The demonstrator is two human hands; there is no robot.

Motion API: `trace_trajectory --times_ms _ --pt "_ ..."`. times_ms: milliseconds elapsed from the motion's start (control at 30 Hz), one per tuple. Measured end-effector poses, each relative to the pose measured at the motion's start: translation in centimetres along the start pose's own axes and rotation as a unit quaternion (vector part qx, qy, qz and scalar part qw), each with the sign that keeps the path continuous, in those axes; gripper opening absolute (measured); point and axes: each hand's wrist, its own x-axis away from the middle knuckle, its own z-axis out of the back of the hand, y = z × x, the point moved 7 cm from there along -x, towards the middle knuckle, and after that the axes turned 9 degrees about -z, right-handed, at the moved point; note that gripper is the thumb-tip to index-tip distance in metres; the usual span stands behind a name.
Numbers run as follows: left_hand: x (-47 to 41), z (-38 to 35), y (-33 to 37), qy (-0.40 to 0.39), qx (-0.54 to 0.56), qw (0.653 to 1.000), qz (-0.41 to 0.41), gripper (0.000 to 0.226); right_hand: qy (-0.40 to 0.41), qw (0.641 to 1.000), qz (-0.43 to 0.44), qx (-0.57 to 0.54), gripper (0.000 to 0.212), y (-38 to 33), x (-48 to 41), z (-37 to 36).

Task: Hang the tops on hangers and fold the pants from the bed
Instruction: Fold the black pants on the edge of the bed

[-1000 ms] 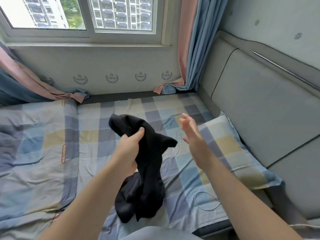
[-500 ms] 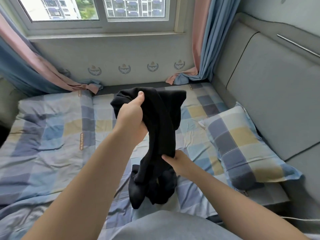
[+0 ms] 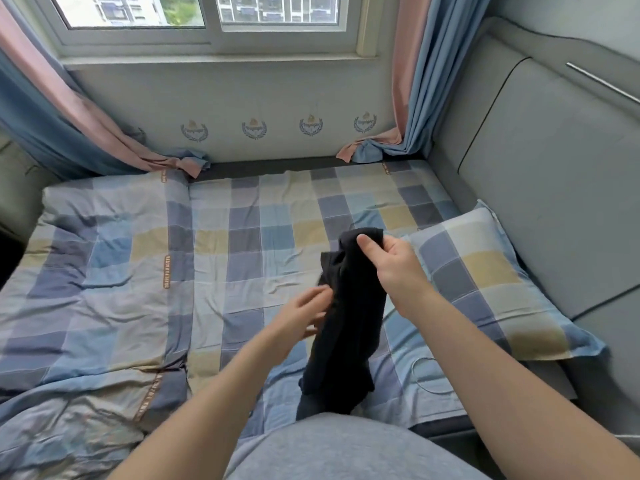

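The black garment (image 3: pixel 349 327) is changing hands. 1 second ago the left hand (image 3: pixel 301 315) was gripping its top while the right hand (image 3: pixel 391 268) was hovering open beside it. Half a second ago the right one was taking hold lower down. Now the right fingers (image 3: pixel 365 242) are clamping the upper edge, thumb on the near face and the others curled behind. The left hand is no longer gripping.

The left fingers (image 3: pixel 317 294) are lying apart and fairly straight, slightly blurred, and touching the garment's side just below the right fingers. Whether they are starting to pinch the fabric cannot be told.

The garment is hanging straight down from the right fingers as 1 narrow bunched column. Its lower end is resting on the bed (image 3: pixel 242 237) well below both hands, close to the person's body. A pillow (image 3: pixel 485 271) is lying just beyond the right fingers, on their outer side.

The swap suggests that the person is searching for an edge or a waistband to spread the piece open. It is still too bunched to tell pants from a top, so neither folding nor hanging is starting yet. The likely next need is a second grip along the top edge, level with the right fingers.
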Motion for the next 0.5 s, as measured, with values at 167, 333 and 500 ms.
trace_trajectory --times_ms 167,333,500 --pt "1.0 -3.3 -2.2 -0.093 -0.059 0.994 -0.009 0.028 0.000 0.998 0.018 -0.056 0.020 -1.9 0.4 0.7" --pt "-0.4 -2.3 -1.3 0.013 -0.166 0.984 -0.060 0.012 0.001 0.995 0.006 -0.099 0.022 -2.7 0.5 1.5" --pt "-1.2 0.6 0.5 0.098 -0.133 0.984 -0.068 0.031 -0.034 0.999 -0.027 -0.032 0.028 -0.9 1.0 1.8"
